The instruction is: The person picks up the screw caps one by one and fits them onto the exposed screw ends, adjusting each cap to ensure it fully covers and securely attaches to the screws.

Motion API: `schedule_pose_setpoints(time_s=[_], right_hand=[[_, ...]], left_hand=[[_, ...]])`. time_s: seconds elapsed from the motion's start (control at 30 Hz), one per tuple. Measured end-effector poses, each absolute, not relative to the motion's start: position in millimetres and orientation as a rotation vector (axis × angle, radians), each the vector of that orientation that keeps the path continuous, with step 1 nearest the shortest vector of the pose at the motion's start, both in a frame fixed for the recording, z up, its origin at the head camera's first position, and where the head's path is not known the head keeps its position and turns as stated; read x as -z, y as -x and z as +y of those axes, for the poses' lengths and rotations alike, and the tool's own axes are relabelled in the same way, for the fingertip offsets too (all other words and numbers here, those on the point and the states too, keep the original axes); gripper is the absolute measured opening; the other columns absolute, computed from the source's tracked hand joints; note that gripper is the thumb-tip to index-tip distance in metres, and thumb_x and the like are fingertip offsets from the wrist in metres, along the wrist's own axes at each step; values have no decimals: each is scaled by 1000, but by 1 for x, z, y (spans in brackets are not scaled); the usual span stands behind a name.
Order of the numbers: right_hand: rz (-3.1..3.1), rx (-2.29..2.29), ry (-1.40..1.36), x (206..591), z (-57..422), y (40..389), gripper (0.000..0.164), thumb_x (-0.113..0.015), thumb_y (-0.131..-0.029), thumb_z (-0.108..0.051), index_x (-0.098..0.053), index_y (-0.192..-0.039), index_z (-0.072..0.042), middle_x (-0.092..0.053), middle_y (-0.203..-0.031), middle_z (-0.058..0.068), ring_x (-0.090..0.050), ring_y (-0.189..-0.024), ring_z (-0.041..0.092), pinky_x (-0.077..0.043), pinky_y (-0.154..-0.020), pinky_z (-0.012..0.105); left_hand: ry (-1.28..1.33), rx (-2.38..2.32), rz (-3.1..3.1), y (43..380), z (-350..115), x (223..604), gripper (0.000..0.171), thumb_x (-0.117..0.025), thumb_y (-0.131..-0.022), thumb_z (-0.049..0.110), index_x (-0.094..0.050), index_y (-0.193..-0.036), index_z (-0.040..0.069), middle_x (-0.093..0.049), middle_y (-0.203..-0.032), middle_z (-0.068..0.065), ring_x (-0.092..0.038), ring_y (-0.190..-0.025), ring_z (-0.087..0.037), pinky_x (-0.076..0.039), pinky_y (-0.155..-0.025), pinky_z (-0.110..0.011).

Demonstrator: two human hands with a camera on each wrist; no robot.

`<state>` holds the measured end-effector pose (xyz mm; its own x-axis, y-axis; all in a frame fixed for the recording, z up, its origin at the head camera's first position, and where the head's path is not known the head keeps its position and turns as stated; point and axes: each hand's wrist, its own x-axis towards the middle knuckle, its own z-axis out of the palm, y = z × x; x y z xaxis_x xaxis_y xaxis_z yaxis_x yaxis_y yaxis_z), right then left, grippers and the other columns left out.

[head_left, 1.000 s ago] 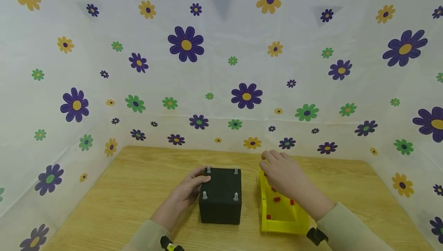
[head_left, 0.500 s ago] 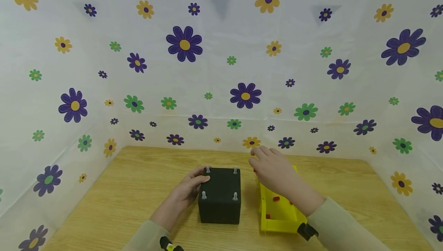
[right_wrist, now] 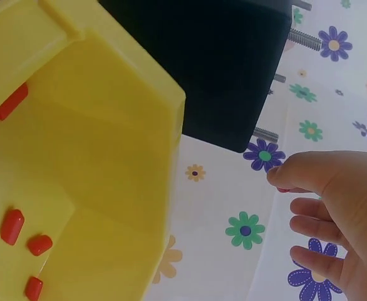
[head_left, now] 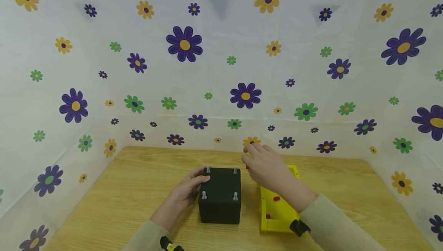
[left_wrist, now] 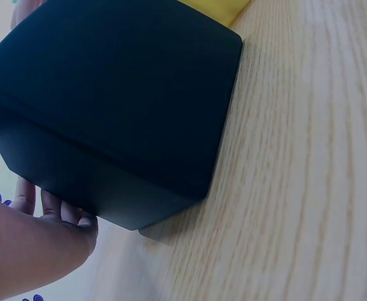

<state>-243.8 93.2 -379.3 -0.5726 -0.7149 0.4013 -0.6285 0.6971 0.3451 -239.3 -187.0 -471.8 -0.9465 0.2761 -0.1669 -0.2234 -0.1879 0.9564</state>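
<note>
Flowery sheet (head_left: 155,47) all round the back and sides, wood table (head_left: 145,182) in front of it. Bin (head_left: 277,226) is yellow and sits on the right side of the table, with the right forearm reaching over it. Box (head_left: 221,187) is black and stands to the bin's left, a bit of bare wood between them. Left hand (head_left: 189,187) grips the box by its left side, thumb over the top edge and the fingers bent round the far side. Right hand (head_left: 266,168) is up near the box's far right corner, off the box, thumb and fingertip pinched together on a red cap (right_wrist: 284,190), other fingers loosely bent with gaps between them. Mostly just a sliver of red shows there, so I can't really make out its shape. Four bolts (head_left: 235,196) stick up from the box top, one near each corner, all bare. More small red pieces (right_wrist: 12,227) lie scattered in the bin.
</note>
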Motion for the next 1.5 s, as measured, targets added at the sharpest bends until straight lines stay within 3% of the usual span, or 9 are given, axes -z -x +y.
schedule_pose_setpoints(time_s=[0.1, 0.37, 0.93, 1.5], right_hand=[[-2362, 210, -1036, 380, 92, 244, 20, -83, -89, -16, -72, -105, -14, -69, -122, 5, -65, -110, 24, -57, -89, 34], [-2377, 179, -1027, 377, 85, 243, 21, -82, -90, -17, -71, -108, -16, -68, -124, 5, -65, -115, 24, -57, -97, 35], [-2414, 136, -1015, 377, 76, 245, 23, -82, -90, -15, -71, -110, -16, -68, -124, 5, -64, -116, 24, -57, -95, 34], [-2388, 160, -1030, 380, 71, 248, 26, -87, -89, -23, -72, -109, -16, -68, -122, 3, -64, -112, 22, -58, -95, 34]], left_hand=[[-53, -2196, 1769, 240, -187, 472, 45, -62, -101, 11, -54, -144, 8, -69, -111, 12, -71, -93, -3, -54, -91, -21], [-51, -2195, 1774, 241, -187, 474, 40, -63, -100, 11, -58, -139, 11, -69, -110, 12, -71, -94, -4, -53, -93, -22], [-60, -2199, 1762, 241, -188, 473, 35, -63, -101, 11, -59, -136, 14, -67, -113, 11, -71, -93, -3, -55, -91, -21], [-84, -2185, 1768, 241, -188, 475, 32, -62, -101, 12, -59, -133, 17, -68, -111, 13, -69, -91, -3, -54, -91, -22]])
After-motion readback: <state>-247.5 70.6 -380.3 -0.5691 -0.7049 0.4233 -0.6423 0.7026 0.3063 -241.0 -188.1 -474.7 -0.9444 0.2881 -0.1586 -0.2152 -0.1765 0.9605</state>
